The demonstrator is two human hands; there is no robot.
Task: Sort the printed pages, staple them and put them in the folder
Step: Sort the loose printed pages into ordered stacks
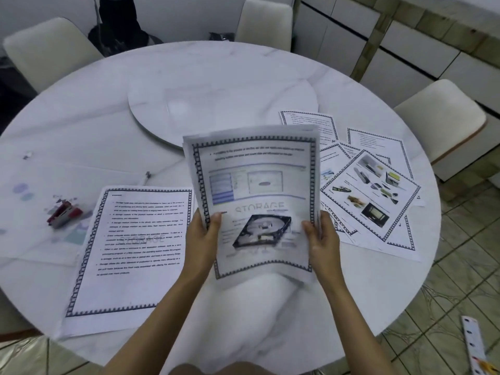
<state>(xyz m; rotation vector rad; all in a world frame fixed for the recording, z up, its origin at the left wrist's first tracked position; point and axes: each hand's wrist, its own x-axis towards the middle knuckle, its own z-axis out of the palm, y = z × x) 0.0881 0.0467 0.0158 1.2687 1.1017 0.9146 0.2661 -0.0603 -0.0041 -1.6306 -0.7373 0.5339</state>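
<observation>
Both hands, left (203, 239) and right (323, 240), each grip pinching a side edge, hold a thin bordered sheaf of printed pages (257, 196) above the round white marble counter (81, 109). Loose pages (370, 190) lie at three o'clock, one text page (132, 253) at eight, a red stapler (63, 214) at nine.

Head camera looks steeply down, close over the table (81, 104).

Soft, even indoor light with a cool bluish cast fills the view, and the white table (81, 125) is pale and washed, with only faint shadows. The held pages (257, 201) are smeared by motion blur, their print doubled and unreadable. The red stapler (63, 214) at the left is blurred too. Wide-angle distortion curves the table's rim and bends the far cabinets (405, 50).
</observation>
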